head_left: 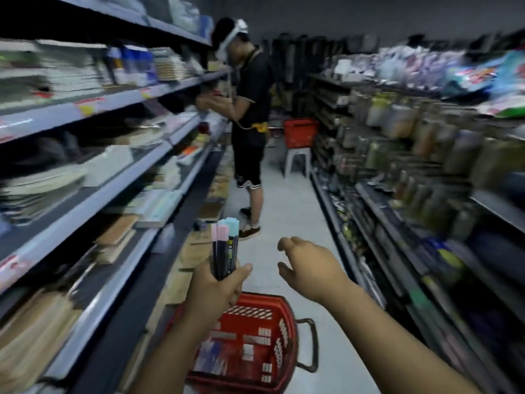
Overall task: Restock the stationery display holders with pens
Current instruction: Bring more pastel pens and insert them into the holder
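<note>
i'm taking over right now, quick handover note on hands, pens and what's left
Left hand grips a bundle of pens, caps up. Right hand is open and empty beside it.
Red basket on the floor below the hands holds more stock, blurred.
Display holders line the right-side shelves.
Done: pens in hand. Left: carry them over and slot them into a holder.

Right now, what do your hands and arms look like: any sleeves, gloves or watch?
Left hand and right hand are bare: no gloves, rings or watch show. Both forearms are bare to the frame edge, no sleeve in view. Blur could hide small details.
</note>
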`<control>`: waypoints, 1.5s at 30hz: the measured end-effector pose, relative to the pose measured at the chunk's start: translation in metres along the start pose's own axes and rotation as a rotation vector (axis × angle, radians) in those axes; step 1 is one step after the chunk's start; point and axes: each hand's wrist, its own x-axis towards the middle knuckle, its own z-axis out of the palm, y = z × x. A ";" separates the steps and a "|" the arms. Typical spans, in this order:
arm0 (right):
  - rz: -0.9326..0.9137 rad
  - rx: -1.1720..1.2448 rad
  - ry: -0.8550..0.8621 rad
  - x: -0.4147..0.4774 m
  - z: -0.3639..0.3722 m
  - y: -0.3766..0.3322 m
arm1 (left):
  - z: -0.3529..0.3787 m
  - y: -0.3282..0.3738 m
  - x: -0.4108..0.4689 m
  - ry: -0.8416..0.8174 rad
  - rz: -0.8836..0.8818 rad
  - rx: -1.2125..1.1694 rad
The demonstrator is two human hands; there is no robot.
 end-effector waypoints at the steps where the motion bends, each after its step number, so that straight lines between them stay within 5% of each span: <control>1: 0.034 0.004 0.000 -0.001 0.001 0.028 | 0.024 -0.002 0.012 -0.017 0.002 0.002; 19: 0.132 -0.028 -0.068 0.152 -0.009 0.427 | 0.368 -0.033 0.287 -0.068 -0.125 -0.044; 36: 0.187 0.026 -0.064 0.549 0.010 0.662 | 0.487 -0.058 0.743 -0.169 -0.065 -0.051; 45: 0.112 0.008 -0.126 0.816 0.051 0.797 | 0.544 -0.102 1.018 -0.057 -0.112 -0.053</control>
